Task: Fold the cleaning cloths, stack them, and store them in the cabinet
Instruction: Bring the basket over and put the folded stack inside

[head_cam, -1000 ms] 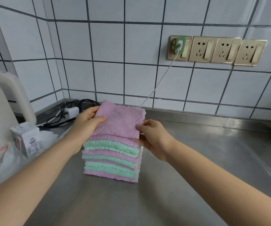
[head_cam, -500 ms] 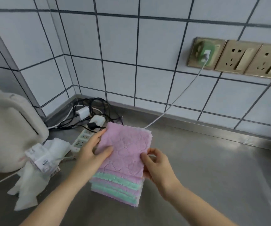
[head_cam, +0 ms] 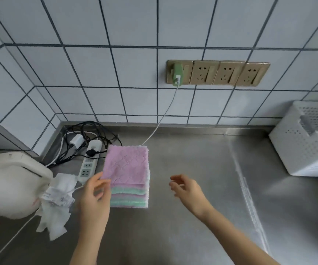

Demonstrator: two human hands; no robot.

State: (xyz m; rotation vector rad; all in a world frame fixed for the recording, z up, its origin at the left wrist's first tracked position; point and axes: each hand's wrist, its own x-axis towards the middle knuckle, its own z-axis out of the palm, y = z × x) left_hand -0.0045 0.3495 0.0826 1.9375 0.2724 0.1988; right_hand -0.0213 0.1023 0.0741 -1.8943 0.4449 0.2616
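Note:
A stack of folded cleaning cloths (head_cam: 128, 169), pink and mint green in turn with a pink one on top, lies on the steel counter (head_cam: 202, 197). My left hand (head_cam: 95, 196) is at the stack's near left corner, fingers loosely bent, fingertips at the cloth's edge. My right hand (head_cam: 186, 190) hovers to the right of the stack, apart from it, fingers relaxed and holding nothing. No cabinet is in view.
A white power strip (head_cam: 89, 161) with tangled black cables lies left of the stack. A white charger cable (head_cam: 165, 111) runs from the wall sockets down to the stack. A white kettle (head_cam: 11, 180) and crumpled white wrapping (head_cam: 56, 205) sit at left. A white perforated basket (head_cam: 307, 138) stands at right.
Both hands have come off the stack: the right hand has drawn away to the right, the left has slid to the near left corner. The view has tilted further down.

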